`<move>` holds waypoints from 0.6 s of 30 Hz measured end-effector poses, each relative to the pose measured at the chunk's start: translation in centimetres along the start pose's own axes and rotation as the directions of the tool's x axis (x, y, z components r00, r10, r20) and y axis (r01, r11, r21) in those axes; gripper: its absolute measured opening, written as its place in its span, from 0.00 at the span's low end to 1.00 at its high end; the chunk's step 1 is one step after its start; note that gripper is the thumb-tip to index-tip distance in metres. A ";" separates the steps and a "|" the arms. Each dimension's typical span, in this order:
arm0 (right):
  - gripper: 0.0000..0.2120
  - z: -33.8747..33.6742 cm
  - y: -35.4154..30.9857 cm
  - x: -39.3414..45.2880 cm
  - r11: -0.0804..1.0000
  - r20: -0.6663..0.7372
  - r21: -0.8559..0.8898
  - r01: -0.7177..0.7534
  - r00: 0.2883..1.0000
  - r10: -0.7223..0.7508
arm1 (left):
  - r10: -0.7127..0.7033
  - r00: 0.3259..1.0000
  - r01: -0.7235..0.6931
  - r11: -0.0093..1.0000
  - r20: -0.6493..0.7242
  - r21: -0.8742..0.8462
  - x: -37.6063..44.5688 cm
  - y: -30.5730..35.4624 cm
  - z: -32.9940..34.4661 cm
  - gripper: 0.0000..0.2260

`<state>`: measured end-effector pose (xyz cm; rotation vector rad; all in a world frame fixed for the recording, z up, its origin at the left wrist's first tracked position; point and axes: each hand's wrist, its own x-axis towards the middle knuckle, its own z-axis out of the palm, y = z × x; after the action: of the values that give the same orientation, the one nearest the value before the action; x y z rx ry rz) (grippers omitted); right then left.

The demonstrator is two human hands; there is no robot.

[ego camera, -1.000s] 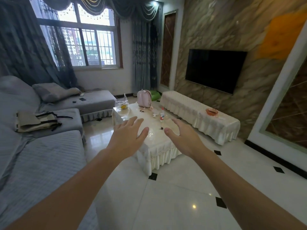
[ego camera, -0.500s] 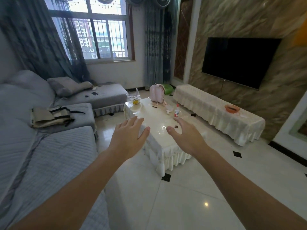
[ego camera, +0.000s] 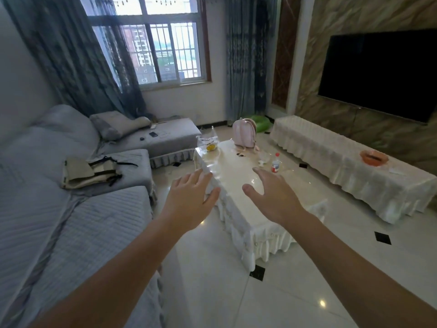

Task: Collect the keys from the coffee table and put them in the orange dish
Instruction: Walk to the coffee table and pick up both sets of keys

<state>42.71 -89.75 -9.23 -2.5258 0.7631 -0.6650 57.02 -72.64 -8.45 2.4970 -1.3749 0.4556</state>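
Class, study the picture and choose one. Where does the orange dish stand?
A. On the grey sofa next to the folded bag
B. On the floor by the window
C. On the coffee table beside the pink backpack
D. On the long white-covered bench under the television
D: the orange dish sits on the white-covered bench below the wall television, apart from the coffee table, where the pink backpack stands.

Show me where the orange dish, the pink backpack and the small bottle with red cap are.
orange dish [ego camera: 373,158], head view, on its rim.
pink backpack [ego camera: 243,134], head view, on its front panel.
small bottle [ego camera: 275,165], head view, on its label.
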 end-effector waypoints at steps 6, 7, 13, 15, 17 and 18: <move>0.30 2.3 0.8 6.2 0.995 0.032 -0.058 0.078 0.997 -0.076 | -0.036 0.999 0.038 0.998 -0.032 0.054 4.3 -1.5 2.1 0.26; 0.30 2.9 0.7 7.1 0.994 0.036 -0.062 0.093 0.995 -0.091 | -0.042 0.998 0.044 0.997 -0.039 0.058 5.0 -2.1 2.3 0.26; 0.32 7.0 0.2 13.3 0.984 0.066 -0.111 0.140 0.989 -0.133 | -0.083 0.996 0.084 0.996 -0.032 0.038 9.8 -6.4 5.1 0.26; 0.32 8.6 0.1 15.5 0.981 0.067 -0.138 0.136 0.990 -0.128 | -0.078 0.997 0.078 0.997 -0.014 0.027 11.5 -8.2 6.6 0.27; 0.32 10.1 -0.1 17.7 0.978 0.069 -0.172 0.118 0.992 -0.107 | -0.066 0.998 0.066 0.998 0.000 0.008 13.5 -10.2 8.0 0.28; 0.32 10.8 -0.3 18.9 0.977 0.068 -0.186 0.105 0.993 -0.094 | -0.059 0.998 0.059 0.998 -0.001 0.002 14.6 -11.3 8.7 0.28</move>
<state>62.67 -98.14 -11.71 -2.7595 0.7137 -0.5707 75.28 -81.24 -11.53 2.5306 -1.2977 0.4462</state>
